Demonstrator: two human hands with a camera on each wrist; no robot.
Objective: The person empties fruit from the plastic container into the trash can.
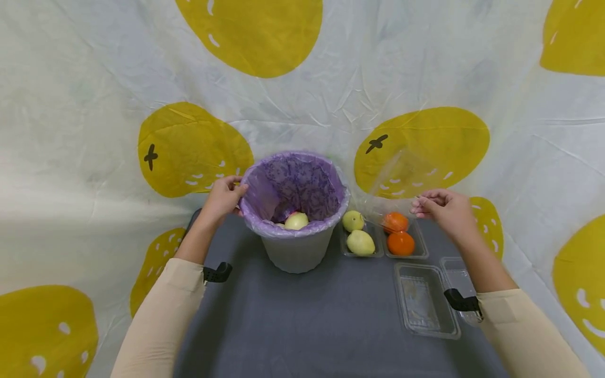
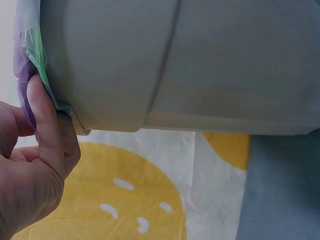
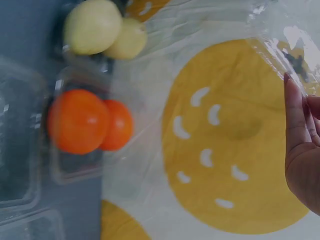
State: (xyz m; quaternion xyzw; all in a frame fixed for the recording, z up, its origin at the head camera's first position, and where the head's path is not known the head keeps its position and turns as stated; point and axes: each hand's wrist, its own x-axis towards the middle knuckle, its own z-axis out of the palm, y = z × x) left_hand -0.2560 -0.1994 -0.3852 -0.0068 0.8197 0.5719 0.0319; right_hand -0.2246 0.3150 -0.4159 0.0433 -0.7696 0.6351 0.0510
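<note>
My left hand grips the rim of a grey bin, its fingers curled over the edge of the purple bag that lines it. In the left wrist view, the folded bag edge sits between thumb and fingers. Pale yellow fruit lies inside the bin. To the right, my right hand pinches a sheet of clear plastic film, raised over two trays. One holds two orange fruits; the other holds two pale yellow-green fruits.
An empty clear plastic tray lies at the front right of the grey table. Another clear tray is beside it, partly behind my right forearm. A white cloth with yellow fruit prints hangs behind the table.
</note>
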